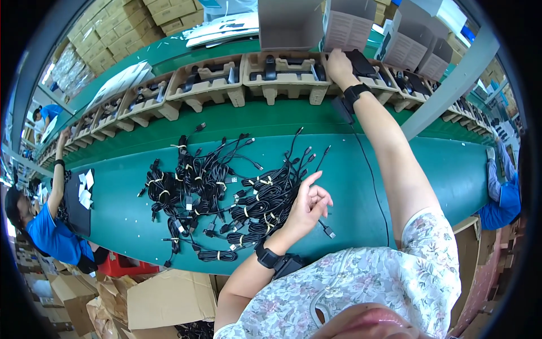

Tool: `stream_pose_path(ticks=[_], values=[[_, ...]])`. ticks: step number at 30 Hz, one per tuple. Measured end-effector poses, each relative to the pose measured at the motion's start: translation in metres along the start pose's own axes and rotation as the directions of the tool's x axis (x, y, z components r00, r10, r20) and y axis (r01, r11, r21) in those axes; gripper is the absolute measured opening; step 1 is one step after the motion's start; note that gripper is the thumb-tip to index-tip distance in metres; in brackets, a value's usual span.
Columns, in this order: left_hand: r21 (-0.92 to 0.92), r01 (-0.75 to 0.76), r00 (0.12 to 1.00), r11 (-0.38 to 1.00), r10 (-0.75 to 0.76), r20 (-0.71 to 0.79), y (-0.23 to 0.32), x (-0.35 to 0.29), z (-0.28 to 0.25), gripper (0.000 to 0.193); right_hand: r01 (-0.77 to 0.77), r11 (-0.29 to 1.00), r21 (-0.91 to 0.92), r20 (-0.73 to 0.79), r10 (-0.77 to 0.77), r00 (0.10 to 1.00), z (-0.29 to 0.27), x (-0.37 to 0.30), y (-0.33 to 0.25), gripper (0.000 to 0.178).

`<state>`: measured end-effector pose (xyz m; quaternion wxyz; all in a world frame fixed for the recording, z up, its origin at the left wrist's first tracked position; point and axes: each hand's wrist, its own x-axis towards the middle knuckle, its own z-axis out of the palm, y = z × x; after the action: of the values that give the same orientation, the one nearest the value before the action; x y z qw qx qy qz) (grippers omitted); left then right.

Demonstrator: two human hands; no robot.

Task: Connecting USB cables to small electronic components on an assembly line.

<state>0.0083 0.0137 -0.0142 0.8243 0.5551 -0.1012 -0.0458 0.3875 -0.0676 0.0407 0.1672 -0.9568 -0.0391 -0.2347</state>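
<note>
My right hand (pixel 340 69) reaches into a moulded cardboard tray (pixel 383 85), beside a flat black device (pixel 361 62). Its fingers point down and are mostly hidden, so any grip is unclear. Over the right side of a pile of black cables (pixel 257 212), my left hand (pixel 309 204) hovers with fingers loosely apart and nothing visible in them. The cables are coiled, tied with pale bands and have USB plugs. Each of my wrists wears a black strap; a thin black cord (pixel 372 181) runs from near the right one down the table.
More trays (pixel 285 76) holding black parts line the green conveyor (pixel 254 113) behind the green table (pixel 127 198). Open boxes (pixel 291 25) stand beyond them. A grey post (pixel 454 85) slants at right. Co-workers in blue (pixel 59 234) sit at both sides; a cardboard box (pixel 169 299) is below left.
</note>
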Motion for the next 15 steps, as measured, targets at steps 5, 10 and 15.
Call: stream_pose_path(ticks=[5, 10, 15], values=[[0.035, -0.027, 1.000, 0.999, 0.027, 0.005, -0.004, -0.001, -0.002, 0.051, 0.236, 0.929, 0.284, 0.148, -0.286, 0.947, -0.020, 0.011, 0.041, 0.019], [0.075, -0.004, 1.000, 0.997, 0.003, 0.022, -0.006, 0.000, 0.002, 0.047, -0.046, 0.884, 0.465, 0.145, -0.025, 0.989, -0.017, 0.010, 0.047, 0.021], [0.101, 0.035, 0.999, 0.994, -0.038, 0.030, -0.009, 0.004, 0.001, 0.043, 0.029, 0.924, 0.382, 0.065, -0.058, 0.996, -0.016, -0.003, 0.034, 0.021]])
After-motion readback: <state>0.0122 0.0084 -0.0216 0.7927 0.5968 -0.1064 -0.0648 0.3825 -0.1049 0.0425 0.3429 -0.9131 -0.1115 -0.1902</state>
